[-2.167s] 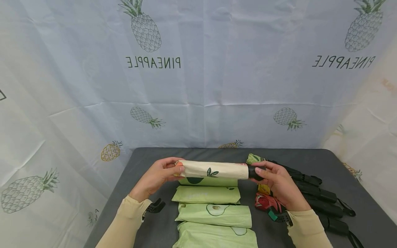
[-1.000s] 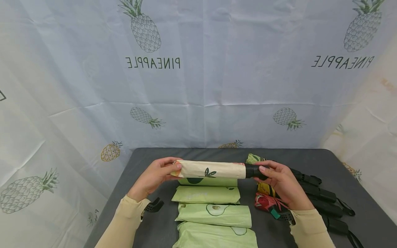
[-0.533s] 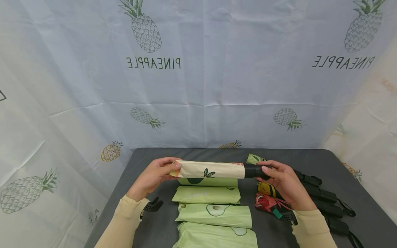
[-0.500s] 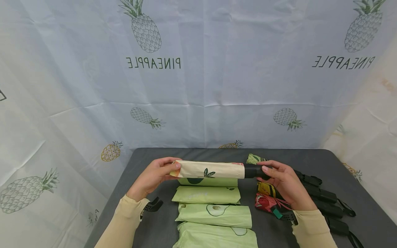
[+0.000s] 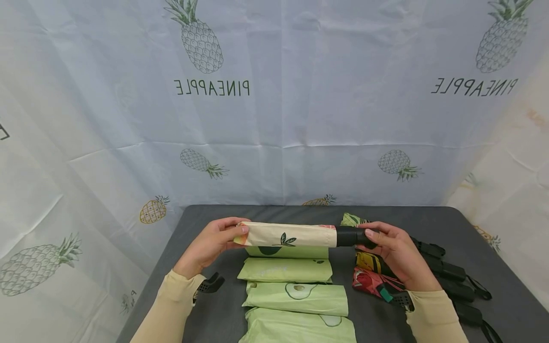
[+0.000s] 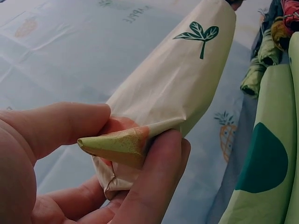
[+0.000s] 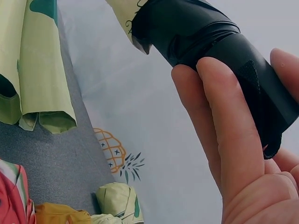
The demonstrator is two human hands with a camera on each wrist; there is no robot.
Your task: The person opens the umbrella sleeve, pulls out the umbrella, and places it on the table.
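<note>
A cream fabric sleeve (image 5: pixel 274 234) with a dark leaf print is held level above the table, with a folded black umbrella (image 5: pixel 346 236) sticking out of its right end. My left hand (image 5: pixel 210 243) pinches the sleeve's closed left end. In the left wrist view, thumb and fingers grip a yellow-orange corner (image 6: pixel 112 142) of it. My right hand (image 5: pixel 394 250) grips the umbrella's black handle end; the right wrist view shows fingers curled along the handle (image 7: pixel 259 84), which has a cord strap. How much umbrella lies inside the sleeve is hidden.
Several light green avocado-print sleeves (image 5: pixel 296 297) lie in a column on the dark grey table (image 5: pixel 227 305). At the right lie several folded umbrellas with black handles (image 5: pixel 454 271) and coloured ends, among them a red one (image 5: pixel 366 280). A pineapple-print curtain (image 5: pixel 279 119) hangs behind.
My right hand has moved right with the umbrella, and more of its black length shows past the sleeve's mouth. The sleeve and my left hand have shifted slightly left.
</note>
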